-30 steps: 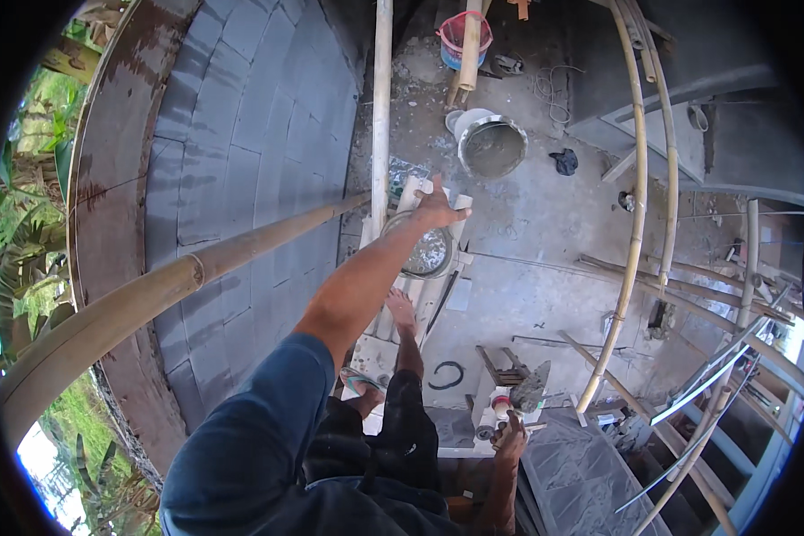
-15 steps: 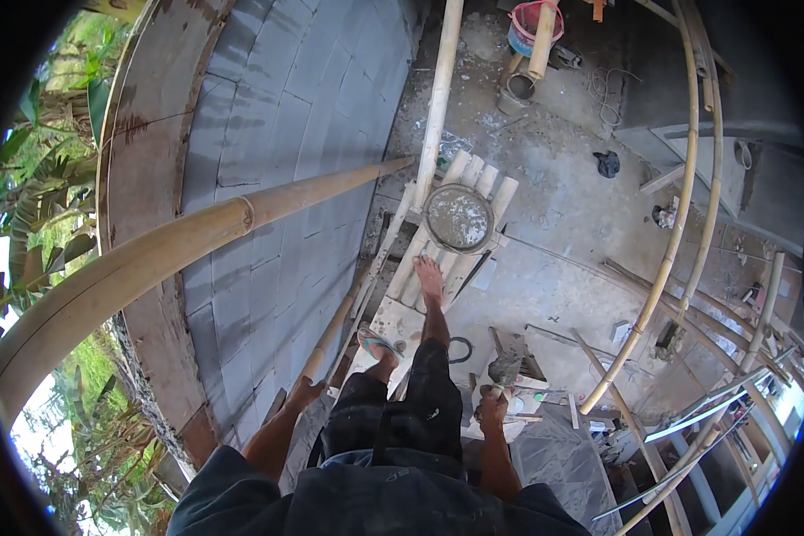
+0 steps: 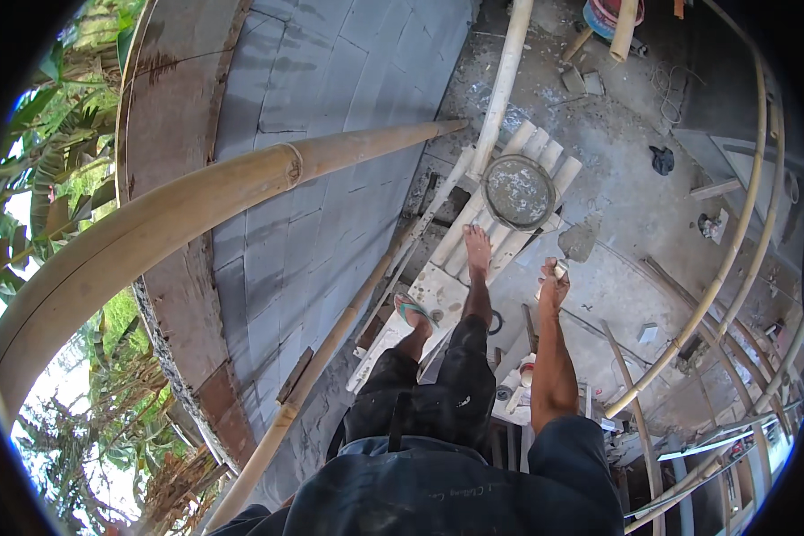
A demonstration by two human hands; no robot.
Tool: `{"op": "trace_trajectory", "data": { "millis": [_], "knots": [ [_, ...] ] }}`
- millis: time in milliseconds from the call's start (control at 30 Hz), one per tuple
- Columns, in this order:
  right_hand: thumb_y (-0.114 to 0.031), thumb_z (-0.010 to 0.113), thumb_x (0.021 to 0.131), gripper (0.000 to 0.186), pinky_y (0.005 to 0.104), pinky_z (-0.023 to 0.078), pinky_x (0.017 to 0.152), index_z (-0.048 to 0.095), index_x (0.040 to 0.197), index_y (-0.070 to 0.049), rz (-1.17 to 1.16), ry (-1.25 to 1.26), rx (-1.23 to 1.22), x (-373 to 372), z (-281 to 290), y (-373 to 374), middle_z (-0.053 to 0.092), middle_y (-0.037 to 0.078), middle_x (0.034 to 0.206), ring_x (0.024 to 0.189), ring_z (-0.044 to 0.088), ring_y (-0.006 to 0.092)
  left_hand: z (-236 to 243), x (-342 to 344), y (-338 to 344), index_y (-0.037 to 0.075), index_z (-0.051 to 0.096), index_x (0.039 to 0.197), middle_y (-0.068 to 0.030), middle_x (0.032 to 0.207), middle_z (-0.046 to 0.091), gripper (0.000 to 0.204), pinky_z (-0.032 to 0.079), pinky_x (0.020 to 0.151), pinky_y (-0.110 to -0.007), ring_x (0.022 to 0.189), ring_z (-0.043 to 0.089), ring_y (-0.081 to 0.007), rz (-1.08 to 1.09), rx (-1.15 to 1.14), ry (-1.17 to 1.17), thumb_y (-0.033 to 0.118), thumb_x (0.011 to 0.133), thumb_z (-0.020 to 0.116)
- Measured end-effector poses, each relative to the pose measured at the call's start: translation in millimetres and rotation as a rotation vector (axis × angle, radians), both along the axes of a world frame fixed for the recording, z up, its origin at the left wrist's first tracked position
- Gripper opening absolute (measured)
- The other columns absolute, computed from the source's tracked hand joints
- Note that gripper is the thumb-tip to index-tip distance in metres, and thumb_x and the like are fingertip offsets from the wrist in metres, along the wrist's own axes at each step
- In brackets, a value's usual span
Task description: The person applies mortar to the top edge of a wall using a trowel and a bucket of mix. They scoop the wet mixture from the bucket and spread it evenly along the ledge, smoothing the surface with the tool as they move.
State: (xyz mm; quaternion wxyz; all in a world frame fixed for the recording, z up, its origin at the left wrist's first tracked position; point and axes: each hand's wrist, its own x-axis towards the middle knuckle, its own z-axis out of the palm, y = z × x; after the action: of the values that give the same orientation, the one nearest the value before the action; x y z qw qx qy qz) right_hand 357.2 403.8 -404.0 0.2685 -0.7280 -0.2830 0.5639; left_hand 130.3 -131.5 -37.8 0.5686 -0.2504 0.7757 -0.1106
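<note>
My right hand is closed round the handle of a trowel, its grey mortar-coated blade pointing away from me. The blade hovers just right of a round bucket full of wet grey mortar, apart from its rim. That bucket rests on the far end of a narrow platform of pale poles and boards. My feet stand on the same platform, the left in a sandal and the right bare. Only a bit of my left sleeve shows at the lower edge; the left hand is out of sight.
A thick bamboo pole crosses on the left before a grey block wall. More bamboo poles rise on the right. Down on the concrete floor are a black bag and a red-and-blue bucket.
My right hand has reached forward with the trowel, from beside my leg to near the mortar bucket. My left hand, earlier by the bamboo pole at the wall, has left the view.
</note>
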Motion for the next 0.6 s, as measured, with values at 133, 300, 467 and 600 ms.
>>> {"op": "trace_trajectory", "data": {
  "millis": [133, 300, 467, 600],
  "knots": [
    [-0.042, 0.068, 0.091, 0.045, 0.0333, 0.042, 0.094, 0.069, 0.110, -0.002, -0.050, 0.049, 0.080, -23, -61, 55, 0.069, 0.007, 0.110, 0.103, 0.059, 0.0178, 16, 7, -2, -0.001, 0.059, 0.120, -0.0226, 0.115, 0.063, 0.064, 0.058, 0.065, -0.043, 0.105, 0.065, -0.0306, 0.030, -0.014, 0.010, 0.055, 0.088, 0.055],
    [-0.055, 0.047, 0.096, 0.060, 0.0465, 0.038, 0.101, 0.047, 0.142, -0.016, -0.077, 0.142, -0.230, -16, -124, 88, 0.045, 0.006, 0.145, 0.131, 0.043, 0.0268, 36, 5, -5, 0.000, 0.060, 0.120, -0.0222, 0.115, 0.063, 0.063, 0.058, 0.067, -0.043, 0.105, 0.065, -0.0306, 0.037, 0.002, 0.009, 0.054, 0.087, 0.055],
    [-0.035, 0.059, 0.093, 0.037, 0.0393, 0.045, 0.079, 0.051, 0.120, -0.013, -0.237, 0.444, -0.101, -37, -154, 86, 0.046, 0.003, 0.092, 0.085, 0.049, 0.0166, 52, 43, -28, 0.001, 0.061, 0.120, -0.0218, 0.115, 0.063, 0.062, 0.058, 0.070, -0.043, 0.105, 0.065, -0.0307, 0.088, 0.062, 0.036, 0.053, 0.087, 0.055],
    [-0.038, 0.063, 0.089, 0.056, 0.0445, 0.049, 0.090, 0.051, 0.133, -0.005, -0.207, 0.542, -0.049, -94, -126, 88, 0.063, 0.011, 0.116, 0.101, 0.061, 0.0305, 48, 59, -36, 0.002, 0.061, 0.120, -0.0215, 0.115, 0.064, 0.061, 0.058, 0.072, -0.043, 0.104, 0.065, -0.0307, 0.126, 0.124, 0.049, 0.053, 0.087, 0.056]
  ]
}}
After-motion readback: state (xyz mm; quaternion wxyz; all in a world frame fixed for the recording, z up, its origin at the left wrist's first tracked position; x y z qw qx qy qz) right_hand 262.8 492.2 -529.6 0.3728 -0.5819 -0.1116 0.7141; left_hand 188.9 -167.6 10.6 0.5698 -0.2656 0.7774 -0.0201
